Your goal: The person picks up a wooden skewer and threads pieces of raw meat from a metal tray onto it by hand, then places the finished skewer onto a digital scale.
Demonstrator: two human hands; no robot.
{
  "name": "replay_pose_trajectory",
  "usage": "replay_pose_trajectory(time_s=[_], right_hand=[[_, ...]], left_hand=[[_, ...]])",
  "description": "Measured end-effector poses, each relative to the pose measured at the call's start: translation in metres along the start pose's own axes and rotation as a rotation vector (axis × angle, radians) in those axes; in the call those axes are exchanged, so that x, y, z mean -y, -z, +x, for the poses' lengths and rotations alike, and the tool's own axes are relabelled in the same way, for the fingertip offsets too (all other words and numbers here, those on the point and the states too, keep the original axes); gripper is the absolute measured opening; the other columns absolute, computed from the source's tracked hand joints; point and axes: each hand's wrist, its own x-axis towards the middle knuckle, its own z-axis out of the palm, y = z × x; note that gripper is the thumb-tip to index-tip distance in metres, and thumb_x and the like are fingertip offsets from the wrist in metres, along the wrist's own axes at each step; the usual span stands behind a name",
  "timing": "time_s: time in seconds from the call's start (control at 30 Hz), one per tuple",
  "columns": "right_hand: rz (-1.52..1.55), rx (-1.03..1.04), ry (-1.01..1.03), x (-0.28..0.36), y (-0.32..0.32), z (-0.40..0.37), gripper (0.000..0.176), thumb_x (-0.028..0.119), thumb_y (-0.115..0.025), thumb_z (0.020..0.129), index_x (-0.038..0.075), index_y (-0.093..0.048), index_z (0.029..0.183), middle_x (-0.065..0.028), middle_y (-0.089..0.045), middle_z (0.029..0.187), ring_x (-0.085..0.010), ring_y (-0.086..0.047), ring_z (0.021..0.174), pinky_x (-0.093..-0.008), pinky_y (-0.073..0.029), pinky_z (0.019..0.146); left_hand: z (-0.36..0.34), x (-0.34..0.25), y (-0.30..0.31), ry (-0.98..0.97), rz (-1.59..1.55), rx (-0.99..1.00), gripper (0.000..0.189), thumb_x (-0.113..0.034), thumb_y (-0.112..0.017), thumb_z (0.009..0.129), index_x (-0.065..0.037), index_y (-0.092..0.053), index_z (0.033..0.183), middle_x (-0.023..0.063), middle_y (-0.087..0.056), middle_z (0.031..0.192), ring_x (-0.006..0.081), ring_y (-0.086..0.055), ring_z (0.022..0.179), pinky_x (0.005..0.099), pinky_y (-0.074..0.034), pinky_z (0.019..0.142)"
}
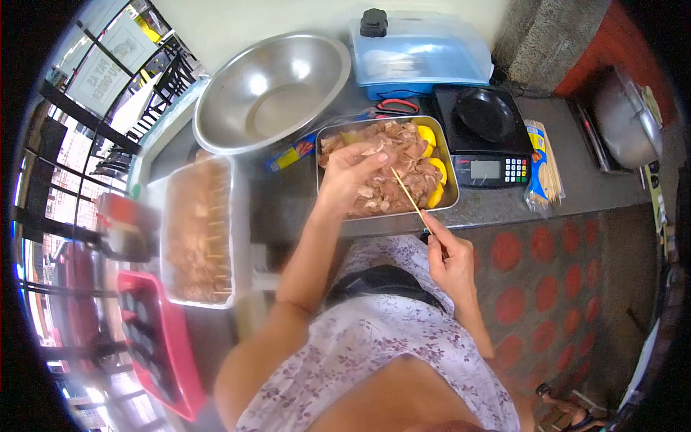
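Pieces of raw meat (389,194) fill a metal tray (455,189), with yellow round pieces (436,171) along its right side. Over the meat, my left hand (353,171) is closed with its fingertips pinched on a piece of meat. My right hand (448,253), just below the tray's front edge, grips a thin wooden skewer (409,196). The skewer slants up and left, its tip close to my left fingertips. To the left, a white container (232,252) holds rows of skewered meat (198,237).
A large steel bowl (273,93) and a blue lidded box (421,61) stand behind. Right of the tray are a scale (484,171) and a pack of skewers (545,167). Red-handled scissors (396,108) lie behind the tray. A pink tray (183,367) sits lower left.
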Motion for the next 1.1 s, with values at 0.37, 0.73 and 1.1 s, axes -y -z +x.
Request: replay_pose_trajectory(time_s=[0.37,0.73,1.1], right_hand=[[0.062,-0.02,0.018,-0.01,-0.006,-0.003,0.04,-0.008,-0.05,0.081,0.003,-0.061,0.118,-0.0017,-0.059,0.066,-0.0027,-0.044,0.053,-0.0211,-0.036,0.048],[0.051,0.011,-0.033,-0.001,-0.01,-0.001,0.04,-0.004,-0.051,0.083,0.007,-0.061,0.12,-0.0148,-0.064,0.071,-0.0109,-0.055,0.051,-0.0281,-0.044,0.05],[0.11,-0.048,-0.013,-0.002,-0.015,-0.004,0.038,-0.006,-0.05,0.084,0.003,-0.06,0.12,0.0035,-0.047,0.06,-0.0022,-0.038,0.053,-0.0208,-0.031,0.047]], left_hand=[[0.003,0.006,0.005,0.104,0.061,0.168,0.02,-0.011,-0.065,0.084,0.004,-0.064,0.098,0.0109,-0.067,0.09,0.0176,-0.065,0.08,0.0284,-0.053,0.069],[0.005,0.008,0.007,0.134,-0.219,0.089,0.025,-0.016,-0.056,0.091,0.003,-0.059,0.108,0.0131,-0.064,0.105,0.0268,-0.064,0.095,0.0408,-0.054,0.083],[0.003,0.021,0.01,0.048,-0.246,0.036,0.021,-0.011,-0.065,0.085,0.003,-0.064,0.101,0.008,-0.066,0.091,0.0151,-0.063,0.076,0.0294,-0.055,0.072]])
